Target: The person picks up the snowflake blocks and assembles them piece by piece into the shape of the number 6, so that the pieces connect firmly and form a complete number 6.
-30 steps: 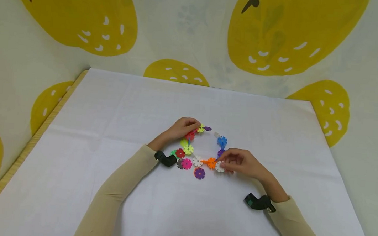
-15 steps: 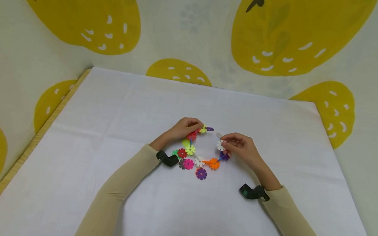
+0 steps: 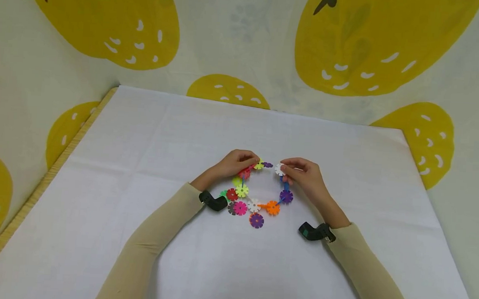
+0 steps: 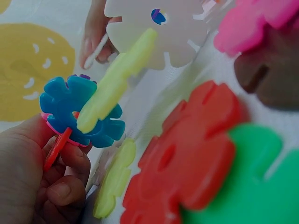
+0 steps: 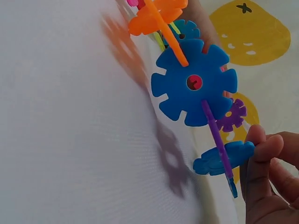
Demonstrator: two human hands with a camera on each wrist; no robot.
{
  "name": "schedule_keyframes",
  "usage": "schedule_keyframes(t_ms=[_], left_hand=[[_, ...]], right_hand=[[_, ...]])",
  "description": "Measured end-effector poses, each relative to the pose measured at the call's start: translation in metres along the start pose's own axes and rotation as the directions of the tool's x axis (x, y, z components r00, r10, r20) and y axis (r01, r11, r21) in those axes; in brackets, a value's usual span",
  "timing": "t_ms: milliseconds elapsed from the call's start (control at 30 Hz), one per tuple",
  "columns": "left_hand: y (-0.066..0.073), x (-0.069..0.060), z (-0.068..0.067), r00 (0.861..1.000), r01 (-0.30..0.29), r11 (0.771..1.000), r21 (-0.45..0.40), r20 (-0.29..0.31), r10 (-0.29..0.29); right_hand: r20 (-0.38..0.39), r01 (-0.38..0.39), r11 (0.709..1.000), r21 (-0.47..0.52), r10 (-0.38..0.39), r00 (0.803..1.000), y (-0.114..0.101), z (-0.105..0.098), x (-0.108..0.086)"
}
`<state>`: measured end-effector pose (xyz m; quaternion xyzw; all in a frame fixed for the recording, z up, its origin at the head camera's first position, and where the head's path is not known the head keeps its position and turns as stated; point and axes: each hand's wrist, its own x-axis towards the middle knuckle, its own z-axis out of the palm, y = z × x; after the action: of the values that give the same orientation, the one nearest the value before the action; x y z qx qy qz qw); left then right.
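Note:
A ring-like chain of slotted plastic snowflake discs lies in the middle of the head view, with a gap at its top. My left hand [image 3: 239,163] grips the chain at its upper left, at a pinkish-red disc [image 3: 245,172]. Beyond those fingers are a yellow disc [image 3: 258,164] and a purple end disc [image 3: 267,165]. Across the gap, my right hand [image 3: 305,175] pinches a white disc [image 3: 279,169] at the other end; whether it is slotted in is hidden. Blue discs [image 5: 194,83] hang below the right fingers. The left wrist view shows a teal disc [image 4: 79,105] against the left hand.
Loose discs lie at the chain's lower left: red [image 3: 232,194] beside green, and pink [image 3: 240,208] over dark grey. A purple disc [image 3: 257,221] overlaps an orange one in front. White cloth [image 3: 183,133] covers the table, and a patterned curtain hangs behind.
My right hand has moved away from me with the white disc, from beside the orange disc to the chain's upper right end. The left hand keeps its grip with little movement.

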<state>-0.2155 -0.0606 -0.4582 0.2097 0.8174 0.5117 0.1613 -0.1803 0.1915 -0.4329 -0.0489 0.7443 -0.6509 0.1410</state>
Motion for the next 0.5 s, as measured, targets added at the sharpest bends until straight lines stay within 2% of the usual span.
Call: schedule_keyframes(t_ms=[167,500], left_hand=[[-0.0011,0.0002,-0.0003,1.0,-0.005,1.0,0.002,0.0,0.005],[-0.0018,0.0001,-0.0011,1.0,-0.022,0.999,-0.047,-0.015,0.022]], right_hand=[[-0.022,-0.04,0.999,-0.02,0.039,0.999,-0.0021,0.0019,0.0061],[0.02,-0.065,0.995,-0.076,0.067,0.998,-0.0052,0.0007,0.0094]])
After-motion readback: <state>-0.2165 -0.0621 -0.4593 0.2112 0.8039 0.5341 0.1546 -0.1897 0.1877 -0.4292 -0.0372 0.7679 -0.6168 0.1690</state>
